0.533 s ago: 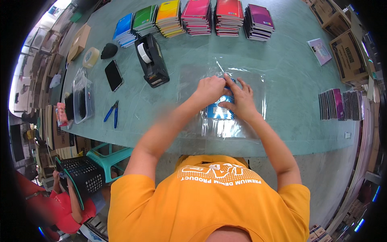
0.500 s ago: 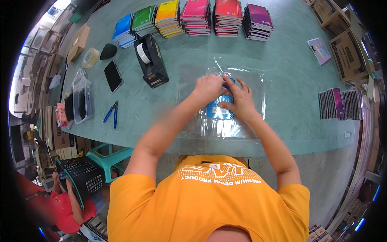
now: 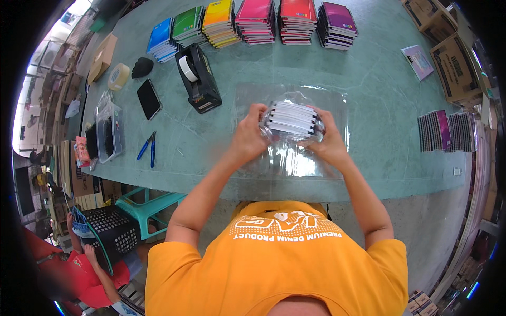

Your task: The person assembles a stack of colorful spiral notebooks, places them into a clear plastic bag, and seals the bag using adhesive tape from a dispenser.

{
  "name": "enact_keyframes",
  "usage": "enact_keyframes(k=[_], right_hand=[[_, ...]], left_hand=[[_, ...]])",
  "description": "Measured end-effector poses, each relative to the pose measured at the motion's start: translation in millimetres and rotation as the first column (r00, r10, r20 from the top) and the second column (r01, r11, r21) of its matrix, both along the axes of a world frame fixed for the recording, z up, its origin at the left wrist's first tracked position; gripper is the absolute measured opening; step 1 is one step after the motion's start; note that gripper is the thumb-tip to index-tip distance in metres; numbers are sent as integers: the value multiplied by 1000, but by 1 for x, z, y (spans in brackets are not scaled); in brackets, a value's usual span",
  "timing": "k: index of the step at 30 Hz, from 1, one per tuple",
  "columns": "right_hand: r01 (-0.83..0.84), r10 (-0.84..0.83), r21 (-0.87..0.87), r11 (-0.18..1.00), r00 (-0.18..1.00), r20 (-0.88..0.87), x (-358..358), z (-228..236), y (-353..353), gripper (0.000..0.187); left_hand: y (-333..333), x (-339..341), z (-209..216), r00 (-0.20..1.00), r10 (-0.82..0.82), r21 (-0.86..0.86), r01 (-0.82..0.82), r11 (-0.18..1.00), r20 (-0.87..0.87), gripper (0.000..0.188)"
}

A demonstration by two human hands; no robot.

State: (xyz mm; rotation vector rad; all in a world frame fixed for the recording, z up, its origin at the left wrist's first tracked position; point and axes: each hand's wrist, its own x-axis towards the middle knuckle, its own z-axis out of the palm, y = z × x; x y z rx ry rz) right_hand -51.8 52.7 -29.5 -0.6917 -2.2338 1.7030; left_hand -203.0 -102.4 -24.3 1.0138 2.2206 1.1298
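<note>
A stack of spiral notebooks (image 3: 291,119), wrapped in clear plastic, stands with its white page edges facing up. My left hand (image 3: 249,137) is closed round its left end, and my right hand (image 3: 329,141) grips the right end. Under the bundle, clear plastic film (image 3: 247,97) lies flat on the green table (image 3: 211,158); glare covers part of it. The covers of the held notebooks are hidden from this angle.
Coloured notebook stacks (image 3: 255,23) line the far side. Leftward are a tape dispenser (image 3: 197,79), a phone (image 3: 149,99), blue pliers (image 3: 147,149) and a plastic box (image 3: 110,134). More notebooks (image 3: 448,130) and cartons (image 3: 456,68) are at right. A co-worker (image 3: 95,274) holds a black basket (image 3: 113,229).
The notebook bundle has been turned from its blue cover up to page edges up. My hands have moved apart from its top to its two ends.
</note>
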Motion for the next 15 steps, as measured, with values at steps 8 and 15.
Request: enact_keyframes(k=[8, 15], right_hand=[[-366, 369, 204, 908, 929, 20, -55, 76, 55, 45], [-609, 569, 440, 660, 787, 237, -111, 102, 32, 12]], left_hand=[[-24, -38, 64, 866, -270, 88, 336, 938, -421, 59], [-24, -13, 82, 306, -566, -176, 746, 642, -766, 31]])
